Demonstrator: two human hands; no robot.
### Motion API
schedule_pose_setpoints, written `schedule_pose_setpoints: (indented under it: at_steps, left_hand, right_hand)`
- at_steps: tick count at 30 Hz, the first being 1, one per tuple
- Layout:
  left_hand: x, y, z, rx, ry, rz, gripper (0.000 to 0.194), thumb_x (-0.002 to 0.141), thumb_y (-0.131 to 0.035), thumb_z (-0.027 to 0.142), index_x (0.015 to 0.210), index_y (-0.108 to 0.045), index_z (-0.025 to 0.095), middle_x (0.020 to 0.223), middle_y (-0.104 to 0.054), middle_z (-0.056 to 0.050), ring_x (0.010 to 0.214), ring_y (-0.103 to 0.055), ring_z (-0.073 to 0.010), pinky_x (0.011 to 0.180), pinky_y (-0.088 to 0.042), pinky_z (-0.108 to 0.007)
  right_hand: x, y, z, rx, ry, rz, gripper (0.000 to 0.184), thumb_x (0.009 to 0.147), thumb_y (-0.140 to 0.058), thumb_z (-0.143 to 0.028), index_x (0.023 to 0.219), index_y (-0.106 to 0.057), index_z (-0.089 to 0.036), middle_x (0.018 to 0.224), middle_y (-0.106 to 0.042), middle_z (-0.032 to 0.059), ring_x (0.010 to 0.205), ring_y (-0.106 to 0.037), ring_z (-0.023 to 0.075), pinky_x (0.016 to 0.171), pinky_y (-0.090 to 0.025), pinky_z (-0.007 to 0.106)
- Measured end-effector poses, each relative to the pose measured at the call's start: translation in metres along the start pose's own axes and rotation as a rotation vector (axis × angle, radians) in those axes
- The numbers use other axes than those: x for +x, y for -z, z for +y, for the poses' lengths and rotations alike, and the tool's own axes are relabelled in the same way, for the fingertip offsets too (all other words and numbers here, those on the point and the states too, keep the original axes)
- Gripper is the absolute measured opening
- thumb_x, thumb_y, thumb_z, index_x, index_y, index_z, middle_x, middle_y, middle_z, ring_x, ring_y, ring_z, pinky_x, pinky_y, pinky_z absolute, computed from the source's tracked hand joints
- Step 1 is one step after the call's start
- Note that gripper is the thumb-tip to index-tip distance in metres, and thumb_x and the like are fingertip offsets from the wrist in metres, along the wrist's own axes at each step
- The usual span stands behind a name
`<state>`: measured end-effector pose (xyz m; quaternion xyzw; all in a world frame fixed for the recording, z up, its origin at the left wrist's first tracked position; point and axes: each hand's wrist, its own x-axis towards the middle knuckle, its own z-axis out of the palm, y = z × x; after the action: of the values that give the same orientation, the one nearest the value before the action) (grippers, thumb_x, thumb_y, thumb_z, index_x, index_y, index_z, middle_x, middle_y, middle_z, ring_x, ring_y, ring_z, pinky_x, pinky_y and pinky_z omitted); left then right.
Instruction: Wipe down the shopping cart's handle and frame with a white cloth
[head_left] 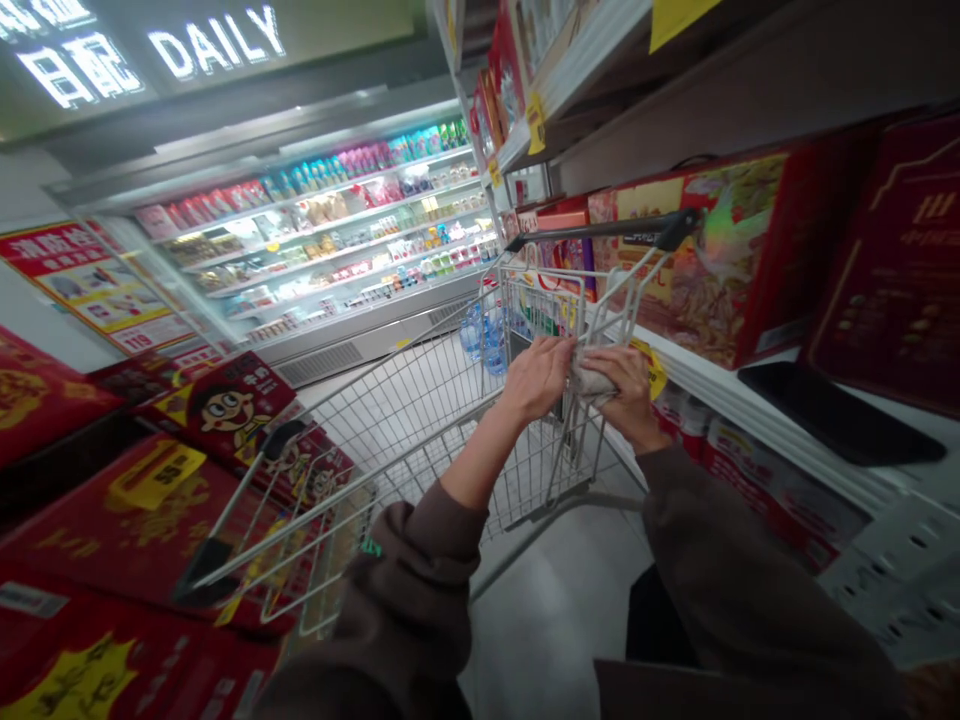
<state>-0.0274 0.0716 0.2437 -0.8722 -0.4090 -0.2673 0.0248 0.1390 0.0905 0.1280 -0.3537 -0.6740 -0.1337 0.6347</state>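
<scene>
A metal wire shopping cart (420,440) stands in front of me, tilted in the view. My left hand (538,378) is closed at the cart's near upright frame, its fingertips bent over the wires and partly hidden. Right beside it, my right hand (628,392) is closed on a greyish cloth (596,384), pressed against the same frame. The cart's dark handle bar (600,232) lies above and beyond both hands.
Red gift boxes (97,520) are stacked at left. A shelf at right bears boxed goods (720,260) and a flat black phone-like object (840,412). Large blue-tinted water bottles (484,335) stand beyond the cart, before a lit refrigerated display (322,255).
</scene>
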Motion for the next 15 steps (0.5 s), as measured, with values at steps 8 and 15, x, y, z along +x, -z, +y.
schedule_pose_setpoints:
  at_steps: [8, 15]
  left_hand:
    - [-0.023, -0.035, 0.007, 0.067, -0.074, 0.1, 0.057, 0.104, -0.011, 0.036, 0.149, -0.042, 0.018, 0.159, -0.041, -0.008, 0.151, -0.03, -0.0182, 0.126, -0.02, -0.047]
    - [-0.076, -0.092, 0.002, -0.086, 0.025, 0.229, 0.065, 0.103, -0.005, 0.046, 0.154, -0.035, 0.02, 0.161, -0.037, -0.01, 0.154, -0.022, -0.0209, 0.126, -0.019, -0.049]
  right_hand:
    - [-0.051, -0.022, -0.004, 0.033, -0.04, -0.056, 0.024, 0.088, -0.061, -0.022, 0.11, -0.07, -0.028, 0.118, -0.071, 0.0046, 0.116, -0.059, 0.0254, 0.101, -0.045, 0.047]
    - [-0.066, -0.007, -0.001, 0.068, -0.066, -0.031, 0.021, 0.09, -0.061, -0.022, 0.108, -0.071, -0.027, 0.111, -0.073, 0.0036, 0.11, -0.061, 0.0242, 0.098, -0.046, 0.045]
